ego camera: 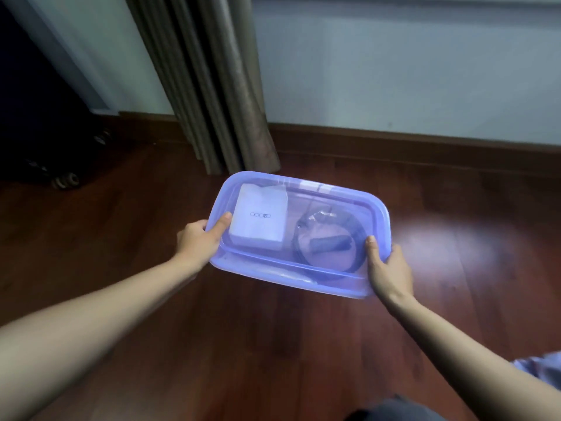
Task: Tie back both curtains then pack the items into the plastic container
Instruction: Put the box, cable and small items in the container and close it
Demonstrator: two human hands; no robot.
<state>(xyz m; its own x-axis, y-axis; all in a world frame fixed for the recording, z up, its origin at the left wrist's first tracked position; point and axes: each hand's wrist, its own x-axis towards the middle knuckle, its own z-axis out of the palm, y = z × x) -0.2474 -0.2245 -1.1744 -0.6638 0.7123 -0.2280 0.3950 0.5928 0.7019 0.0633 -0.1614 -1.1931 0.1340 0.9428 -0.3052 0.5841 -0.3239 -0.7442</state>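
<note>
Both of my hands were closed on the translucent blue rectangular plastic container (376, 217), one at each short end. My left hand (198, 241) clasped the left end, thumb lying flat on top of the lid near the corner, the other fingers curled under the rim and hidden from me. My right hand (390, 268) clasped the right end the same way, thumb pressed onto the lid's edge, fingers wrapped below and out of sight. Neither grip was loose; each hand was wrapped around the rim with the lid pinched between thumb and fingers.

I could not tell whether the container was resting on the dark reddish wooden floor (121, 238) or was held just above it. It sat tilted across my view, its left end farther from me than its right. Its lid was on. Through the lid I saw a white square box with small dark printing (258, 218) in the left half, and a coiled dark strap or cord (328, 244) in the right half, with a short dark cylindrical piece lying inside the coil.

Beyond the container, at the far side, a grey-brown pleated curtain (212, 86) hung bunched together down to the floor against the pale wall (394, 62). A dark wheeled object (45, 132) stood at the far left.
</note>
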